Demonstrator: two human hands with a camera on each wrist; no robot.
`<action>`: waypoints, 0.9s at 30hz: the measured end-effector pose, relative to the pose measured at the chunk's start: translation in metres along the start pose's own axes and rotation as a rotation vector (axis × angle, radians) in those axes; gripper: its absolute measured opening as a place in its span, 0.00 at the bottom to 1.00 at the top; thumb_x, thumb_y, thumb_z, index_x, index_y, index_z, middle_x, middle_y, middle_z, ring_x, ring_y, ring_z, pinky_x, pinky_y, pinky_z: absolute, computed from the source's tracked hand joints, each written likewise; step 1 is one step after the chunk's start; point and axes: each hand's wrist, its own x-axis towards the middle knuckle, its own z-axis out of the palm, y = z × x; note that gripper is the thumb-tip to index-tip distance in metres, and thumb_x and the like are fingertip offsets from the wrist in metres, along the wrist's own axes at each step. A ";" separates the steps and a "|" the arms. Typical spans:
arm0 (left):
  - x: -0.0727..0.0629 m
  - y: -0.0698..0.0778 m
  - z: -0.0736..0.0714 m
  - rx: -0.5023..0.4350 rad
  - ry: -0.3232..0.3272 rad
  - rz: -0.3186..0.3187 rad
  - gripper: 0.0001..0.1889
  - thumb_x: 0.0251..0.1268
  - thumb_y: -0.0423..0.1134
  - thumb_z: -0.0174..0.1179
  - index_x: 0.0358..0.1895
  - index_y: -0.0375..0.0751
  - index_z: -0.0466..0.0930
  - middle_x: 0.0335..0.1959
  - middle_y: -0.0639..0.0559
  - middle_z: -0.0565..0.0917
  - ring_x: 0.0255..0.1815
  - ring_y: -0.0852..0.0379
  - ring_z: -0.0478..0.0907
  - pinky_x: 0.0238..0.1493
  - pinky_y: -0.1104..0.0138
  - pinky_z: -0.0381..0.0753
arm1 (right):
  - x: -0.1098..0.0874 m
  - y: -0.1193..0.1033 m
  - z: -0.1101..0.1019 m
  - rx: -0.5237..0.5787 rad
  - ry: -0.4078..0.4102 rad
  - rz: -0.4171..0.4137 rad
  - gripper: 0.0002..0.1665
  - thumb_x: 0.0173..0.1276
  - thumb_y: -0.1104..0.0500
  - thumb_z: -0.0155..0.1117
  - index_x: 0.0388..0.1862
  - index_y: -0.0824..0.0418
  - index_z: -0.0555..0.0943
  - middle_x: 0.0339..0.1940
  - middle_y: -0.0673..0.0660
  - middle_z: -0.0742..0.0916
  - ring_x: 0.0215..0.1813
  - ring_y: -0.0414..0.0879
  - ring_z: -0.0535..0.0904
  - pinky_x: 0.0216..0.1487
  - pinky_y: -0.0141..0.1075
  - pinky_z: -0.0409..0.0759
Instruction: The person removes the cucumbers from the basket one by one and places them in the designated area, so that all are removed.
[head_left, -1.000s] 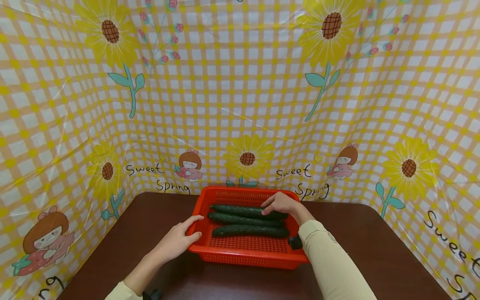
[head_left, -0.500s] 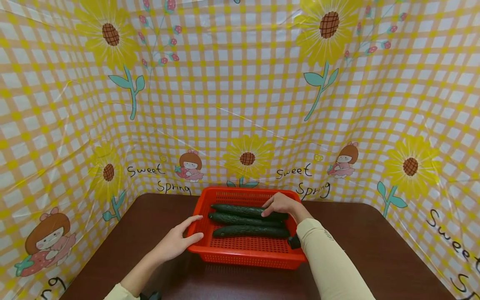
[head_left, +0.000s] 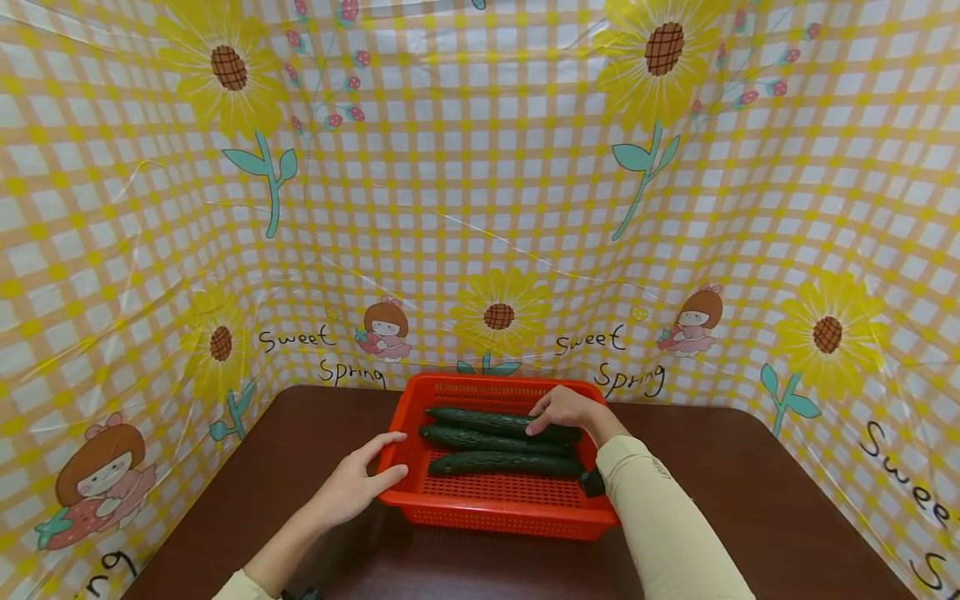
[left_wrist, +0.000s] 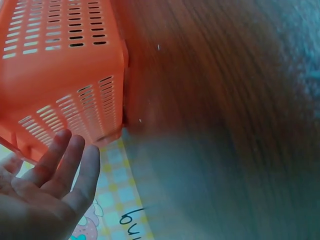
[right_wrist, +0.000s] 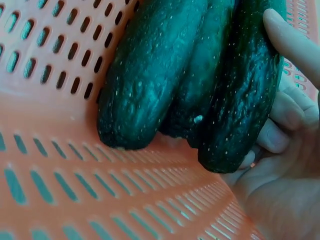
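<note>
Three dark green cucumbers lie side by side in a red plastic basket [head_left: 498, 518] in the head view. My right hand [head_left: 567, 412] grips the far cucumber [head_left: 476, 420] near its right end, thumb on one side and fingers curled round the other, as the right wrist view shows. The middle cucumber [head_left: 468, 439] lies right beside it, and the near cucumber [head_left: 502, 464] is closest to me. At the basket's left rim is my left hand [head_left: 345, 490], its thumb and index finger spread at the edge. The left wrist view shows its other fingers [left_wrist: 87, 172] extended beside the slotted outer wall.
The basket stands on a dark brown table [head_left: 720, 492]. A checked cloth [head_left: 480, 192] with sunflowers hangs behind the table and along both sides. A black strap device [head_left: 592, 483] sits at the right wrist, overlapping the basket's right side in the head view.
Both hands and the cucumbers keep their places in the basket; only the head view shifts slightly.
</note>
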 end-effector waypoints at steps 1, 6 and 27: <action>0.000 0.000 0.000 -0.005 0.004 0.004 0.26 0.70 0.48 0.63 0.70 0.53 0.72 0.64 0.47 0.78 0.63 0.49 0.75 0.62 0.49 0.73 | 0.000 0.000 0.000 -0.001 -0.005 0.000 0.23 0.59 0.57 0.77 0.51 0.66 0.87 0.55 0.62 0.87 0.65 0.62 0.76 0.61 0.52 0.77; -0.002 -0.001 0.001 -0.028 -0.004 0.043 0.26 0.71 0.46 0.63 0.69 0.52 0.72 0.65 0.46 0.77 0.65 0.48 0.73 0.65 0.46 0.70 | 0.002 0.001 -0.002 -0.018 -0.029 0.011 0.25 0.58 0.57 0.78 0.53 0.66 0.87 0.57 0.63 0.87 0.66 0.62 0.76 0.62 0.51 0.77; -0.001 -0.011 0.007 0.005 0.060 0.038 0.25 0.72 0.49 0.61 0.70 0.57 0.72 0.68 0.51 0.76 0.71 0.45 0.68 0.69 0.43 0.65 | 0.010 0.009 -0.002 0.040 -0.002 -0.010 0.14 0.56 0.58 0.78 0.40 0.64 0.90 0.54 0.60 0.87 0.60 0.58 0.80 0.59 0.50 0.79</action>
